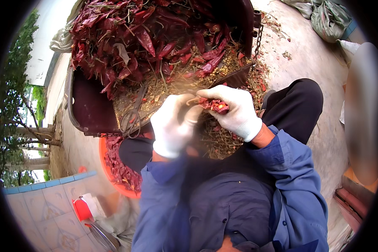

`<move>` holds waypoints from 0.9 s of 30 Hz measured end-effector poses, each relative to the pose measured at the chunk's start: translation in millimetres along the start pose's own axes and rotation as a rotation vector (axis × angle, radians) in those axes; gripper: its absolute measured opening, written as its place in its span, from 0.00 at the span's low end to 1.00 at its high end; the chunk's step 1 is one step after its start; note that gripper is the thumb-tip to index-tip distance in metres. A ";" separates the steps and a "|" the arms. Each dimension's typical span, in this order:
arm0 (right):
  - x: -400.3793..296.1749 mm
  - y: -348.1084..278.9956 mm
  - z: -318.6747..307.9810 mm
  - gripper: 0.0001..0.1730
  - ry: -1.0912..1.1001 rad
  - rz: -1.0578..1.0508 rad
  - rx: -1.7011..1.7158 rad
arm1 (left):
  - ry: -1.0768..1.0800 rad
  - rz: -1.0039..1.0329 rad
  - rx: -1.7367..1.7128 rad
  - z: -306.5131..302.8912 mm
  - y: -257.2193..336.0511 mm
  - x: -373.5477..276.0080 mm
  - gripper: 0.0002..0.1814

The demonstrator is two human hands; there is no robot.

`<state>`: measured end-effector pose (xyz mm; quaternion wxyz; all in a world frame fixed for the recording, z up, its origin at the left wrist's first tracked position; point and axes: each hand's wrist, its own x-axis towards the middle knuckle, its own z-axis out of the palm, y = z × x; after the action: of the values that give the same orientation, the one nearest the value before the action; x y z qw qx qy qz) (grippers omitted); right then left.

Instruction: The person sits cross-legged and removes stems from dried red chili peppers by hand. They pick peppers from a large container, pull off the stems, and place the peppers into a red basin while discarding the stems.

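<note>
My right hand (234, 108), in a white knit glove, grips a dried red chilli pepper (219, 106) whose broken end shows pale seeds. Its stem end points left, between the thumb and forefinger of my left hand (175, 124), gloved alike; the two fingertips are at the stem, and whether they pinch it I cannot tell. Beyond my hands, a large heap of dried red chillies (113, 41) with stems lies in a dark red metal bin (89, 104) with a lowered front flap. Metal scissors (133, 116) rest on the flap's left part among loose seeds and bits.
An orange tub (121, 192) of red chillies stands at the lower left, beside my knee. Stem scraps (223, 145) lie on the ground between my legs. A chain (259, 42) hangs at the bin's right side. Filled sacks (329, 20) are at the upper right, a red container (82, 209) at lower left.
</note>
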<state>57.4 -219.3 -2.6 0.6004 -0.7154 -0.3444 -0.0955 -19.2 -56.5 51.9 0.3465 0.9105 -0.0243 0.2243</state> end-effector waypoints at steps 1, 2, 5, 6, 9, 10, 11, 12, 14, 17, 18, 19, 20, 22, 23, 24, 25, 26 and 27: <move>-0.8 0.8 -0.8 0.19 -0.004 0.012 0.021 | -0.005 -0.023 -0.017 1.2 2.2 -0.8 0.08; -1.5 2.2 -0.9 0.18 0.000 -0.011 0.019 | 0.044 0.053 0.021 7.7 -7.6 -0.8 0.07; -5.2 -1.0 -0.6 0.19 -0.025 0.016 -0.010 | 0.081 -0.021 -0.047 14.2 -10.0 0.0 0.06; -5.1 -4.6 -1.4 0.19 -0.041 0.082 0.100 | 0.082 -0.220 -0.229 17.3 -10.4 -1.9 0.05; -8.7 -16.4 -1.9 0.19 -0.097 0.318 0.449 | 0.230 -0.585 -1.186 9.7 -27.0 11.2 0.13; -11.2 -20.7 -0.1 0.19 -0.123 0.421 0.577 | 0.389 -0.617 -1.497 3.8 -36.2 22.4 0.16; -12.0 -23.2 0.5 0.18 -0.149 0.523 0.706 | 0.530 -0.681 -1.442 -2.5 -40.9 31.4 0.18; -12.3 -21.1 -1.9 0.17 -0.274 0.500 0.683 | 0.466 -0.647 -1.214 -5.5 -45.0 33.2 0.19; -9.3 -21.9 -7.9 0.17 -0.486 0.505 0.650 | 0.288 -0.596 -0.816 -4.9 -45.7 35.1 0.26; 0.3 -27.2 -11.6 0.16 -0.615 0.492 0.654 | 0.097 -0.340 -0.221 18.9 -47.9 48.0 0.19; -0.9 -22.6 -9.1 0.17 -0.603 0.463 0.593 | 0.056 -0.303 -0.195 25.9 -33.9 53.8 0.11; -2.5 -19.1 -7.2 0.18 -0.591 0.434 0.532 | 0.012 -0.022 0.177 32.6 -46.2 57.7 0.11; -3.8 -17.4 -7.1 0.18 -0.575 0.477 0.586 | -0.009 0.045 0.337 41.4 -50.2 62.5 0.12; -6.3 -9.9 -4.3 0.17 -0.496 0.457 0.570 | -0.062 0.127 0.542 62.8 -59.6 73.9 0.15; -7.4 -6.7 -1.8 0.17 -0.462 0.442 0.565 | -0.034 0.202 0.590 69.3 -64.8 78.1 0.14; -9.2 -3.2 -0.4 0.17 -0.435 0.451 0.535 | -0.043 0.188 0.598 72.9 -64.6 82.7 0.13; -8.4 -3.5 -0.7 0.18 -0.422 0.429 0.525 | -0.051 0.173 0.607 74.4 -64.2 85.2 0.12; -7.2 -4.4 -0.8 0.18 -0.409 0.406 0.514 | -0.023 0.174 0.588 72.4 -65.9 85.2 0.11; -6.5 -3.2 -2.0 0.18 -0.389 0.386 0.502 | 0.000 0.180 0.567 70.8 -65.8 87.1 0.10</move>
<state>51.2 -223.5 -3.1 0.6874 -0.6025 -0.3234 0.2447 99.9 -42.3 1.5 0.0572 0.9652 -0.0412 0.2519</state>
